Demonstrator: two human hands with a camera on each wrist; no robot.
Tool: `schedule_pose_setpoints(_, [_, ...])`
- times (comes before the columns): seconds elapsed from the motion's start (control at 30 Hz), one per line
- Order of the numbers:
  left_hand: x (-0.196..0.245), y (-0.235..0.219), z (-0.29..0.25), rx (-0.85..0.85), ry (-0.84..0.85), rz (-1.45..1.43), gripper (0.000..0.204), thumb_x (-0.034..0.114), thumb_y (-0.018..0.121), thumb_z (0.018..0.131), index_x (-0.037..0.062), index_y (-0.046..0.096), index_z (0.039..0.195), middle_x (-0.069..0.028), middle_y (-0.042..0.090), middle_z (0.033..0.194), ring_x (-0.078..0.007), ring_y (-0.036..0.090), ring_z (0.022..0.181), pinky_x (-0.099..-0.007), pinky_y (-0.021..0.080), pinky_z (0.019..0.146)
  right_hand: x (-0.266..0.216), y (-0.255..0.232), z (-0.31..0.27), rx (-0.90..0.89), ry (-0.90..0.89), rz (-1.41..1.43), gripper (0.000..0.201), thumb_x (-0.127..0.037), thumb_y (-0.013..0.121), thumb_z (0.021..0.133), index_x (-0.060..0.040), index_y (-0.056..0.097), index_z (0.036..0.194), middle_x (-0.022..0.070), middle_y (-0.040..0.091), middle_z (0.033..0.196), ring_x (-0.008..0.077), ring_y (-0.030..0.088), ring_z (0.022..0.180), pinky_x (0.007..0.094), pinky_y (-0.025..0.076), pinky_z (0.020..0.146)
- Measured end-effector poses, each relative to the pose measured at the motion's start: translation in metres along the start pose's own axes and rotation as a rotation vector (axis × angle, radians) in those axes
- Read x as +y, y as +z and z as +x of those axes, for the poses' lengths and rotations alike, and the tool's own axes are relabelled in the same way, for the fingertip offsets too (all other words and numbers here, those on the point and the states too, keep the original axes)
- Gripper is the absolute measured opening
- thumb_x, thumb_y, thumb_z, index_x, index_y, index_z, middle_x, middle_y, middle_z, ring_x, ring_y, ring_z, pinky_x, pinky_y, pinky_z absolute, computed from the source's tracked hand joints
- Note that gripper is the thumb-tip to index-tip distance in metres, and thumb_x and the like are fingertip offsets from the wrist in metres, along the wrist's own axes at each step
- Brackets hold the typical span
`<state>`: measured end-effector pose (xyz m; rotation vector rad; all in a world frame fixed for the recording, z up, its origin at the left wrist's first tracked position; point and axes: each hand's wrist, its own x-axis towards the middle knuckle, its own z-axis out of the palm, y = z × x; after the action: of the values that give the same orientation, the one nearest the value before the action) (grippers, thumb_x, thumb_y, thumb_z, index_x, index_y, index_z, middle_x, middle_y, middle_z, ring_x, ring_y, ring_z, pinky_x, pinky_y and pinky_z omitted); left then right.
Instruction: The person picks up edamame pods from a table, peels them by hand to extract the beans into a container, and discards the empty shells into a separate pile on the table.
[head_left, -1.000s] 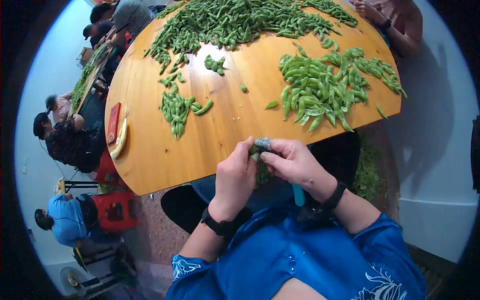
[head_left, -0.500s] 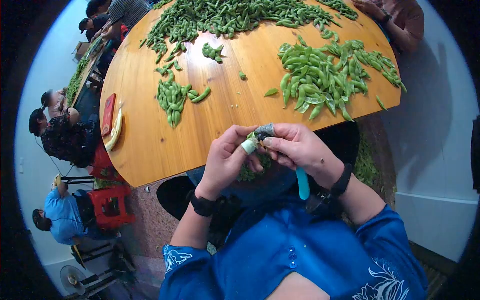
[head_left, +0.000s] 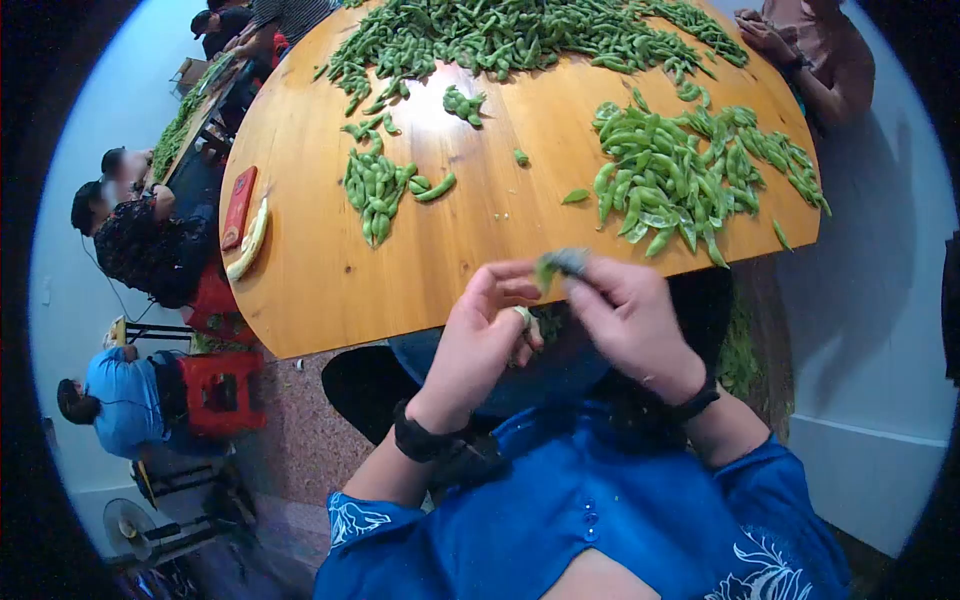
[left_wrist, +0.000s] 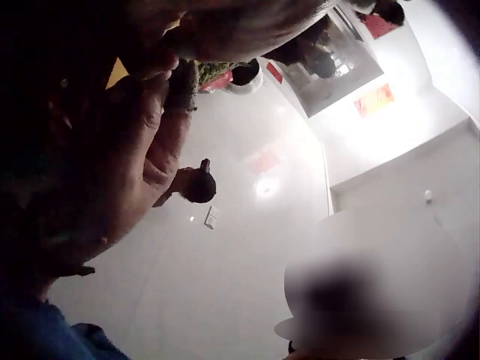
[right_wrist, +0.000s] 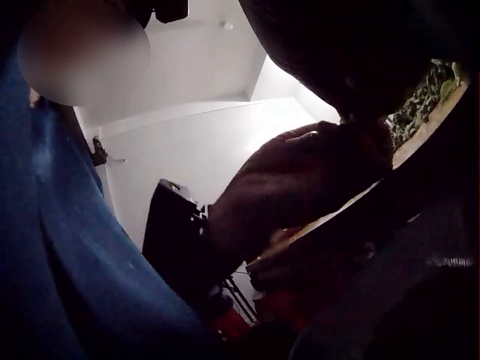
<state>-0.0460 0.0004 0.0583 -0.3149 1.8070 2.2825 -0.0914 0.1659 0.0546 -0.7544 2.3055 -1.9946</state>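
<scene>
Over the table's near edge, my two hands are close together in the head view. My right hand (head_left: 640, 315) pinches a green soybean pod (head_left: 545, 274), blurred, between the thumb and a finger with a grey wrap (head_left: 571, 262). The index finger of my left hand (head_left: 468, 338) reaches to the pod's left side. Its thumb, with a pale wrap (head_left: 524, 317), stands apart from that finger, and its other fingers curve loosely below. Both wrist views show the hands dark. The teal handle seen earlier below the right hand is hidden.
A large heap of pods (head_left: 500, 35) covers the far side of the wooden table (head_left: 320, 290). Paler pods (head_left: 670, 180) lie at right, a small pile (head_left: 375, 195) at left. A red case (head_left: 238, 208) and a yellowish strip (head_left: 252, 240) lie near the left edge. Other people sit around.
The hands have drawn slightly apart, and the left thumb has come away from the right hand's fingers. The pod now shows at the right fingertips. The teal handle has gone from sight.
</scene>
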Motion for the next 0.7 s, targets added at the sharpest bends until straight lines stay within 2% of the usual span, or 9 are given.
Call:
schedule_pose_setpoints(0.03, [-0.001,-0.003,0.001,0.004,0.007,0.002,0.029,0.000,0.046,0.086,0.0021,0.049,0.114,-0.0071,0.058,0.093,-0.0123,0.057,0.073,-0.0235,0.047,0.055,-0.003,-0.014,0.006,0.002,0.149,-0.054,0.025,-0.003,0.053,0.088,0.0011,0.063,0.110,0.0050,0.061,0.073,0.0071,0.051,0.064,0.0259,0.043,0.057])
schedule_pose_setpoints(0.1, [-0.005,-0.013,0.004,0.059,0.462,0.864,0.022,-0.001,0.051,0.084,-0.0001,0.055,0.106,-0.0091,0.058,0.094,-0.0158,0.060,0.076,-0.0252,0.049,0.059,0.004,-0.034,0.022,0.122,0.204,-0.122,0.024,-0.005,0.053,0.089,0.0020,0.062,0.110,-0.0019,0.052,0.067,0.0043,0.045,0.060,0.0234,0.038,0.053])
schedule_pose_setpoints(0.13, [0.000,-0.016,0.007,0.084,0.441,0.934,0.015,0.004,0.056,0.084,0.0002,0.060,0.098,-0.0123,0.058,0.096,-0.0248,0.062,0.081,-0.0308,0.051,0.065,0.022,-0.042,0.029,0.205,0.103,-0.234,0.024,-0.006,0.053,0.089,0.0027,0.062,0.109,0.0009,0.055,0.064,0.0067,0.047,0.057,0.0262,0.039,0.051])
schedule_pose_setpoints(0.17, [0.006,-0.018,0.011,0.088,0.447,0.937,0.015,0.004,0.056,0.084,0.0002,0.060,0.098,-0.0123,0.058,0.096,-0.0248,0.062,0.081,-0.0308,0.051,0.065,0.030,-0.053,0.034,0.236,0.067,-0.311,0.022,-0.007,0.053,0.089,0.0025,0.062,0.108,0.0072,0.058,0.064,0.0121,0.052,0.056,0.0297,0.040,0.051])
schedule_pose_setpoints(0.23, [0.019,-0.024,0.022,0.196,0.492,1.280,0.017,0.006,0.058,0.083,0.0014,0.060,0.099,-0.0148,0.059,0.099,-0.0335,0.061,0.085,-0.0378,0.051,0.070,0.036,-0.069,0.039,0.208,0.191,-0.464,0.021,-0.008,0.053,0.089,0.0019,0.061,0.106,0.0142,0.061,0.068,0.0190,0.056,0.056,0.0320,0.044,0.054])
schedule_pose_setpoints(0.3, [0.030,-0.034,0.042,0.224,0.511,1.309,0.020,0.007,0.059,0.083,0.0020,0.061,0.102,-0.0168,0.058,0.099,-0.0380,0.059,0.087,-0.0426,0.049,0.074,0.030,-0.072,0.040,0.185,0.216,-0.472,0.021,-0.008,0.053,0.089,0.0015,0.061,0.106,0.0149,0.061,0.071,0.0197,0.057,0.058,0.0321,0.044,0.056])
schedule_pose_setpoints(0.37, [0.034,-0.044,0.066,0.433,0.508,1.491,0.018,0.008,0.058,0.083,0.0018,0.061,0.100,-0.0171,0.058,0.095,-0.0370,0.060,0.086,-0.0428,0.049,0.074,0.028,-0.071,0.036,0.160,0.250,-0.482,0.021,-0.008,0.053,0.089,0.0011,0.061,0.106,0.0155,0.062,0.073,0.0204,0.059,0.061,0.0323,0.045,0.057])
schedule_pose_setpoints(0.5, [0.035,-0.065,0.102,0.417,0.421,1.612,0.016,0.008,0.057,0.083,0.0018,0.061,0.098,-0.0168,0.058,0.093,-0.0363,0.060,0.087,-0.0431,0.049,0.073,0.025,-0.058,0.030,0.162,0.105,-0.311,0.024,-0.007,0.051,0.089,0.0009,0.060,0.110,0.0138,0.060,0.074,0.0194,0.056,0.063,0.0319,0.043,0.058])
schedule_pose_setpoints(0.7, [0.037,-0.066,0.098,0.413,0.495,1.522,0.016,0.010,0.061,0.082,0.0015,0.060,0.095,-0.0157,0.060,0.091,-0.0367,0.060,0.079,-0.0417,0.049,0.068,0.024,-0.036,0.030,-0.099,0.308,0.019,0.028,-0.010,0.052,0.089,0.0005,0.060,0.114,0.0049,0.054,0.066,0.0105,0.052,0.059,0.0264,0.043,0.055])
